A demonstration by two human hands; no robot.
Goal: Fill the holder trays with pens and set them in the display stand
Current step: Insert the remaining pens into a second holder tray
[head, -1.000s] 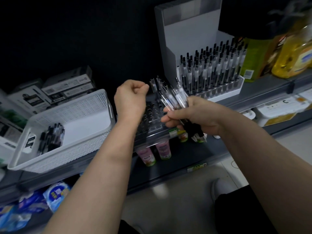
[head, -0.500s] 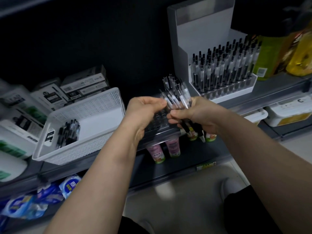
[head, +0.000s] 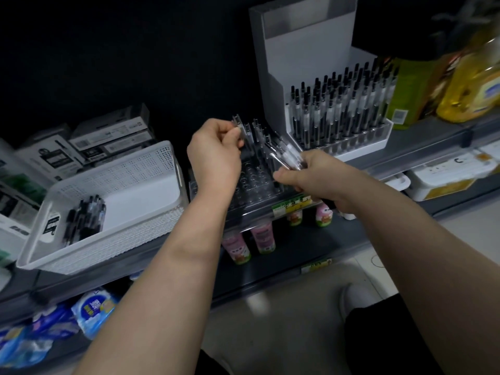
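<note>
A clear holder tray (head: 259, 196) with rows of round holes lies on the shelf edge, a few pens (head: 257, 131) standing in its far rows. My left hand (head: 213, 155) pinches the top of one pen (head: 238, 123) at the tray's far left. Over the tray's right side, my right hand (head: 305, 180) grips a bundle of pens (head: 286, 155). The grey display stand (head: 303, 60) rises behind on the right, with a white tray (head: 378, 136) full of black pens (head: 346, 104) set in it.
A white perforated basket (head: 130, 190) with several loose pens (head: 84, 220) sits left of the tray. Boxed stationery (head: 108, 139) stands behind it. Yellow and green bottles (head: 460, 85) stand right of the stand. Small pink bottles (head: 259, 236) and blue packets (head: 92, 307) fill lower shelves.
My left hand drew one pen from the bundle and carried it up to the tray's far left rows. The right hand with the bundle stayed over the tray.
</note>
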